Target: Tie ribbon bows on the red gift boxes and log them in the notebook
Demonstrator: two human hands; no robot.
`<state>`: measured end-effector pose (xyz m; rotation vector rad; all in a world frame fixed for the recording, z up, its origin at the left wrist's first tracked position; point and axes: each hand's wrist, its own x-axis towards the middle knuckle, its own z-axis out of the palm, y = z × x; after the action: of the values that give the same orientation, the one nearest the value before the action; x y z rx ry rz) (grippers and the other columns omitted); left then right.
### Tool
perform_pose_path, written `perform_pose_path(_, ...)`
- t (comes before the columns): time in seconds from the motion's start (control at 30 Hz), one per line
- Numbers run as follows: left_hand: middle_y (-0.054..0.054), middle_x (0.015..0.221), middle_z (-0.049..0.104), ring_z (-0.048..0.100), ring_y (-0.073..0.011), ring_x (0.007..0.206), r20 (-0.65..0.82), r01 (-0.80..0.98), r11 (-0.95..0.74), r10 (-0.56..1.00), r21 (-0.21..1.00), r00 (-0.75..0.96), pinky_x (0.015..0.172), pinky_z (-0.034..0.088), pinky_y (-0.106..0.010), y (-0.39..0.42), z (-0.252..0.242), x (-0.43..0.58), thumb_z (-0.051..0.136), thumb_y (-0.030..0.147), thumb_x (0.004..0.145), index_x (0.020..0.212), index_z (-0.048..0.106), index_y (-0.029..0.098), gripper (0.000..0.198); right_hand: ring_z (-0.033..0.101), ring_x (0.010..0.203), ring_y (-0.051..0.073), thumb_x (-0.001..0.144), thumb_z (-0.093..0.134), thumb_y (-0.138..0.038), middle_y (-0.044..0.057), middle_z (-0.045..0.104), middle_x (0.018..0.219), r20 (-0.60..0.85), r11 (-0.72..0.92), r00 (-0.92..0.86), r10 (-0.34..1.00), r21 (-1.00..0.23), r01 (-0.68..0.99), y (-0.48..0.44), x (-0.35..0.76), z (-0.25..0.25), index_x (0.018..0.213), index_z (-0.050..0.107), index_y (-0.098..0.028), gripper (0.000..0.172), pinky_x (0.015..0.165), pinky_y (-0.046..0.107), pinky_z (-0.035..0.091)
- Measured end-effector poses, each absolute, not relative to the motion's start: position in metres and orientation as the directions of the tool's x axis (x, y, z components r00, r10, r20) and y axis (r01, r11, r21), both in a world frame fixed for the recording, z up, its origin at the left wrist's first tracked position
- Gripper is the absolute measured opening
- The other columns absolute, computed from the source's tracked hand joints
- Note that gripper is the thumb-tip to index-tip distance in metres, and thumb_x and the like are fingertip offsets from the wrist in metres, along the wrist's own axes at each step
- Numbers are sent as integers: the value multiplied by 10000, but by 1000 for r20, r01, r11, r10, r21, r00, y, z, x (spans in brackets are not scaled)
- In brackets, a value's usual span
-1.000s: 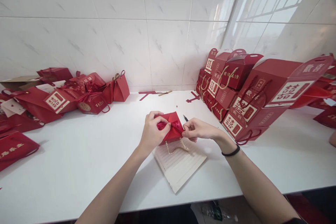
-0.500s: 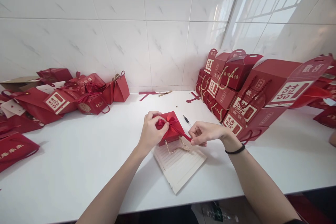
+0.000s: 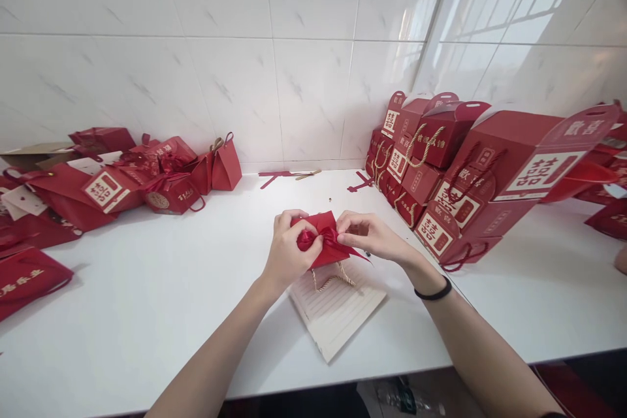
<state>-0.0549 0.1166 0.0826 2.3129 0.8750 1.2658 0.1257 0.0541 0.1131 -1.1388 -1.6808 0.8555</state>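
Note:
A small red box (image 3: pixel 323 221) with a red ribbon bow (image 3: pixel 329 237) on it sits over a lined notepad (image 3: pixel 343 320). My left hand (image 3: pixel 294 251) is at the box's left side, thumb and fingers pinching the bow's left loop. From the right, my right hand (image 3: pixel 365 234) pinches the bow's right part. A loose ribbon tail points out below that hand. The box's twisted cream cord handle (image 3: pixel 334 276) hangs over the paper. Most of the pen is hidden behind my right hand.
Stacked red gift boxes (image 3: pixel 460 170) stand at the right, by the tiled wall. More red boxes and bags (image 3: pixel 105 183) are piled at the left. Ribbon strips (image 3: pixel 274 176) lie near the wall. A plastic bottle (image 3: pixel 404 397) shows below the table edge.
My right hand has let go of the ribbon tail, moved up and left, and taken hold of the bow. The box has tilted and shifted slightly right, with my left hand still on it.

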Motion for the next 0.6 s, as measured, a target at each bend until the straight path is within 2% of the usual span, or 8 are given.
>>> perform_pose_path(0.1, -49, 1015, 501, 457, -226, 995, 630, 329, -760, 649, 560, 426, 889, 431, -428, 116, 82, -55, 590, 209, 753, 690, 575, 209, 64, 453, 518, 97, 742, 638, -479, -6, 532, 623, 199, 225, -133, 971, -947, 229, 54, 125, 112, 692, 553, -173, 322, 462, 219, 331)
perform_pose_path(0.23, -51, 1012, 493, 449, -225, 993, 634, 307, -773, 632, 555, 444, 886, 428, -420, 115, 81, -55, 582, 208, 755, 696, 573, 210, 60, 245, 297, 58, 789, 581, -473, -99, 375, 359, 91, 102, -125, 988, -991, 86, 53, 128, 110, 760, 499, -197, 289, 338, 190, 138)
perform_pose_path(0.33, -52, 1018, 490, 444, -231, 1002, 635, 301, -778, 626, 552, 452, 893, 423, -426, 115, 81, -55, 578, 212, 757, 701, 575, 210, 56, 235, 275, 45, 786, 583, -443, -91, 433, 390, 88, 83, -175, 981, -996, -38, 53, 126, 109, 758, 475, -197, 270, 330, 192, 111)
perform_pose_path(0.43, -51, 1038, 483, 438, -232, 1022, 625, 294, -779, 623, 555, 470, 902, 418, -421, 114, 81, -55, 575, 208, 759, 702, 573, 209, 57, 264, 281, 31, 761, 601, -436, -70, 532, 517, 114, 93, -162, 980, -987, -129, 54, 122, 108, 835, 469, -196, 283, 336, 194, 152)
perform_pose_path(0.5, -51, 1043, 479, 434, -231, 1026, 622, 285, -781, 618, 556, 481, 900, 418, -412, 113, 81, -56, 574, 204, 759, 700, 573, 209, 58, 243, 282, 27, 760, 597, -448, -79, 525, 514, 129, 111, -132, 983, -985, -135, 56, 121, 107, 887, 466, -197, 310, 340, 191, 177)
perform_pose_path(0.6, -54, 1045, 480, 427, -234, 1025, 622, 274, -784, 612, 557, 488, 891, 420, -409, 112, 81, -56, 576, 203, 758, 700, 575, 208, 58, 237, 289, 31, 742, 617, -451, -93, 478, 454, 125, 123, -27, 992, -992, -37, 61, 123, 104, 860, 475, -192, 319, 330, 180, 159)
